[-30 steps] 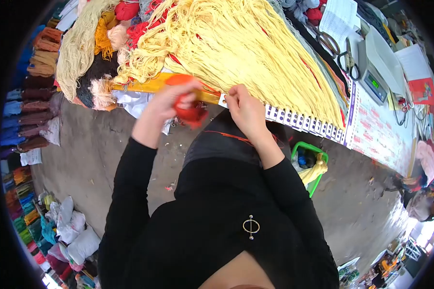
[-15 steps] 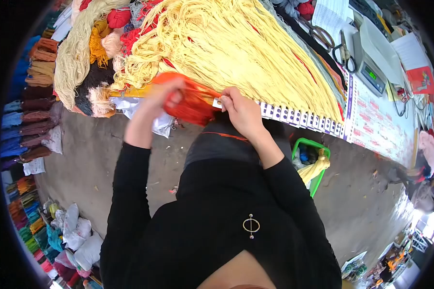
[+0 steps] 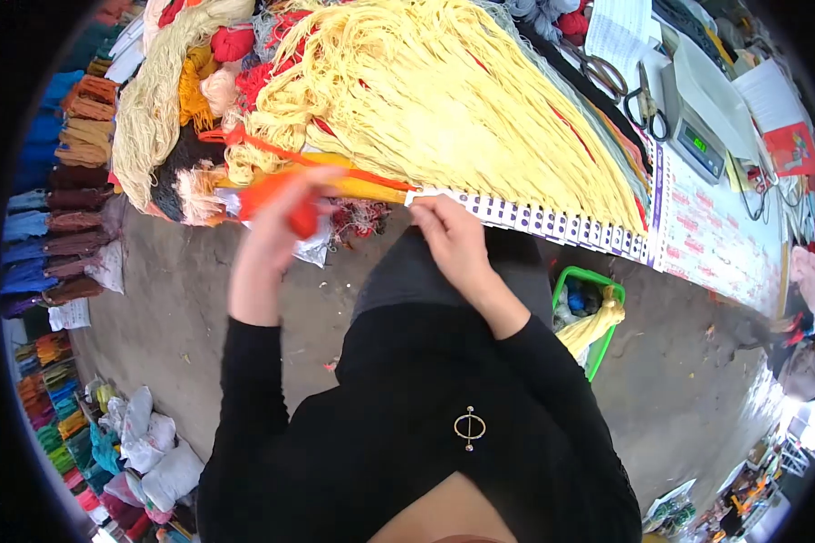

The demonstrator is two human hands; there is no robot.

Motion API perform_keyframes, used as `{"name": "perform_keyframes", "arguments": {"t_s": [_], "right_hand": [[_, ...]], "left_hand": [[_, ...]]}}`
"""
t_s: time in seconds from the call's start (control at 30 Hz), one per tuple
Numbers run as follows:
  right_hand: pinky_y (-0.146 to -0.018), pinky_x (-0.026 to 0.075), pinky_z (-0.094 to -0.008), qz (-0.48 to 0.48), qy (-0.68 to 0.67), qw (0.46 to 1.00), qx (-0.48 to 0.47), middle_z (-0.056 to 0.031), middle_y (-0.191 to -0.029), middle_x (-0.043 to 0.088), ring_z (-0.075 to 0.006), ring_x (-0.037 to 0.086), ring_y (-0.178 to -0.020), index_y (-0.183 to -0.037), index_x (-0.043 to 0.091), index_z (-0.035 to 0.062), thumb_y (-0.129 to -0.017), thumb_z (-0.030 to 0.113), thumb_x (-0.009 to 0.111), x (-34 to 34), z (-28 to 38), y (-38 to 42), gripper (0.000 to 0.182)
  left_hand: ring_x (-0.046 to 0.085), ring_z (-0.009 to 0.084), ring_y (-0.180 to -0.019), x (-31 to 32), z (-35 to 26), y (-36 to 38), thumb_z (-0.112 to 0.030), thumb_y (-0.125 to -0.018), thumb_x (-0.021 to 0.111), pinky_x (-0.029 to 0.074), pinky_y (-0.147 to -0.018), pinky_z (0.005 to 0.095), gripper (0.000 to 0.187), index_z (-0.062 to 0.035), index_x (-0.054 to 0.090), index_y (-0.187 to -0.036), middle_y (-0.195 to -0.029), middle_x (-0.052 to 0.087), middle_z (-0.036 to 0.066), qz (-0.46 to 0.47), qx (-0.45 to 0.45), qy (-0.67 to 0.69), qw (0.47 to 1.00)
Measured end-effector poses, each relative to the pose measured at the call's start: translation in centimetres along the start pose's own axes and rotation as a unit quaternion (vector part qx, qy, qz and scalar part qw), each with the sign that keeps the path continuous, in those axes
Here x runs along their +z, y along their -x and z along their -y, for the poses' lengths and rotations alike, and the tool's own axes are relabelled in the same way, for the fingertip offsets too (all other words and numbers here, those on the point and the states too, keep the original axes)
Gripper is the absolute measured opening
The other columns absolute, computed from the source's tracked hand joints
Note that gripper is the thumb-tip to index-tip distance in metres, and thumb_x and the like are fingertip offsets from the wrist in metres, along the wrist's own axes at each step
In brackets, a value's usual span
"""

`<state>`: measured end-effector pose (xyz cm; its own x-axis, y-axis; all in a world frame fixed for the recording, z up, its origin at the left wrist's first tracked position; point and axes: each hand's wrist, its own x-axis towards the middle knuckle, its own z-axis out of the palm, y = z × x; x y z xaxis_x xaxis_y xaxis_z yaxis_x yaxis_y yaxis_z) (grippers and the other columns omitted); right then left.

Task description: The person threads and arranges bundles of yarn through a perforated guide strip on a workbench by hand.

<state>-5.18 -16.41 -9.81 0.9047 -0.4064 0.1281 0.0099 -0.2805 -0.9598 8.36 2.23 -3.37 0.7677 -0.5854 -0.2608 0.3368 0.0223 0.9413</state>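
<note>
Motion blurs my left hand [image 3: 290,204], which is closed around a bundle of orange-red yarn [image 3: 258,201] over the table's near edge. A strand of this yarn stretches right across the table toward my right hand [image 3: 448,231]. The thumb and fingers of that hand are pinched on the left end of a white card [image 3: 418,195] with dark dots. More of these dotted cards [image 3: 552,219] line the table edge to the right, with long hanks of pale yellow yarn [image 3: 444,118] spread behind them. Flat mustard-yellow yarn [image 3: 367,187] lies between my hands.
Cream yarn [image 3: 149,118] and red balls [image 3: 232,43] lie at left on the table. Scissors [image 3: 647,109] and a digital scale [image 3: 697,136] stand at right. Below is a green basket [image 3: 599,348] with yarn. Coloured hanks [image 3: 41,226] hang at far left; white bags [image 3: 167,462] sit on the floor.
My left hand has moved left and slightly down with the orange-red yarn, away from my right hand. The yarn bundle no longer spans both hands; a thinner strand does. My right hand has shifted slightly down.
</note>
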Motion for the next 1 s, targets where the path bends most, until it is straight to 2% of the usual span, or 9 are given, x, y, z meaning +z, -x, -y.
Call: {"name": "perform_keyframes", "arguments": {"t_s": [0.07,0.1,0.2,0.4,0.53,0.6,0.77,0.83,1.0], "right_hand": [[-0.061,0.046,-0.0283,0.067,-0.069,0.995,-0.017,-0.0092,-0.080,0.058,-0.0199,0.057,-0.064,-0.091,0.061,0.0022,-0.085,0.010,0.060,0.6,1.3,0.6,0.010],[-0.056,0.042,-0.0209,0.064,-0.120,0.991,0.012,-0.0017,-0.072,0.055,-0.0084,0.052,-0.062,-0.093,0.059,0.0004,-0.088,0.006,0.057,1.1,1.5,1.1,0.007],[-0.056,0.042,-0.0203,0.060,-0.188,0.975,0.099,-0.0010,-0.073,0.055,-0.0074,0.052,-0.063,-0.090,0.058,0.0000,-0.089,0.007,0.056,-0.1,2.0,1.3,0.007],[-0.060,0.037,-0.0196,0.037,-0.262,0.958,0.107,-0.0030,-0.073,0.058,-0.0068,0.051,-0.063,-0.088,0.057,-0.0006,-0.094,0.015,0.050,-1.9,2.5,1.6,0.017],[-0.056,0.037,-0.0201,0.013,-0.321,0.940,0.111,-0.0067,-0.073,0.061,-0.0097,0.053,-0.059,-0.086,0.054,0.0007,-0.095,0.018,0.048,-2.2,2.8,2.1,0.020],[-0.055,0.037,-0.0205,0.004,-0.333,0.935,0.122,-0.0079,-0.072,0.061,-0.0110,0.054,-0.056,-0.085,0.053,0.0012,-0.095,0.019,0.047,-2.5,2.7,2.3,0.021],[-0.049,0.038,-0.0195,0.033,-0.372,0.914,0.159,-0.0081,-0.069,0.059,-0.0116,0.054,-0.050,-0.085,0.048,0.0036,-0.097,0.022,0.045,-3.1,2.5,2.8,0.022],[-0.047,0.037,-0.0191,0.033,-0.363,0.916,0.168,-0.0067,-0.065,0.057,-0.0107,0.052,-0.047,-0.085,0.048,0.0042,-0.097,0.023,0.045,-3.2,2.7,2.9,0.022],[-0.041,0.035,-0.0187,0.035,-0.358,0.915,0.182,-0.0037,-0.056,0.052,-0.0088,0.046,-0.041,-0.085,0.048,0.0053,-0.097,0.024,0.044,-3.4,3.0,3.0,0.023]], "left_hand": [[0.053,0.0144,-0.104,3.3,3.2,0.5,-0.029,-0.094,0.047,0.044,-0.084,0.0302,0.037,-0.0004,0.058,-0.114,-0.119,0.056,0.007,0.120,-0.049,-0.024,0.991],[0.054,0.0130,-0.100,6.0,3.9,0.9,-0.029,-0.095,0.046,0.047,-0.076,0.0265,0.037,-0.0008,0.057,-0.116,-0.118,0.056,0.006,0.135,-0.043,0.082,0.987],[0.057,0.0138,-0.093,8.0,4.7,0.1,-0.030,-0.097,0.041,0.048,-0.068,0.0249,0.040,0.0002,0.054,-0.119,-0.111,0.057,0.008,0.133,-0.090,0.180,0.970],[0.059,0.0164,-0.079,8.9,3.9,-0.4,-0.032,-0.097,0.040,0.050,-0.067,0.0282,0.045,0.0046,0.050,-0.120,-0.103,0.058,0.011,0.158,-0.130,0.278,0.939],[0.059,0.0159,-0.080,9.3,3.6,-0.2,-0.031,-0.097,0.041,0.051,-0.068,0.0289,0.045,0.0052,0.049,-0.121,-0.104,0.058,0.012,0.127,-0.135,0.303,0.935],[0.059,0.0143,-0.079,9.3,3.6,-0.3,-0.030,-0.096,0.043,0.051,-0.069,0.0293,0.044,0.0051,0.048,-0.122,-0.101,0.058,0.011,0.031,-0.117,0.270,0.955],[0.054,0.0102,-0.066,9.1,3.5,-0.1,-0.028,-0.096,0.044,0.053,-0.067,0.0288,0.042,0.0061,0.048,-0.121,-0.089,0.056,0.007,0.074,-0.068,0.250,0.963],[0.049,0.0083,-0.059,9.1,3.4,-0.1,-0.027,-0.096,0.043,0.049,-0.056,0.0266,0.042,0.0056,0.047,-0.123,-0.086,0.056,0.005,0.065,-0.050,0.220,0.972],[0.048,0.0055,-0.059,8.8,3.4,-0.1,-0.029,-0.096,0.045,0.046,-0.052,0.0210,0.044,0.0038,0.047,-0.124,-0.082,0.055,0.003,0.080,-0.059,0.230,0.968]]}}
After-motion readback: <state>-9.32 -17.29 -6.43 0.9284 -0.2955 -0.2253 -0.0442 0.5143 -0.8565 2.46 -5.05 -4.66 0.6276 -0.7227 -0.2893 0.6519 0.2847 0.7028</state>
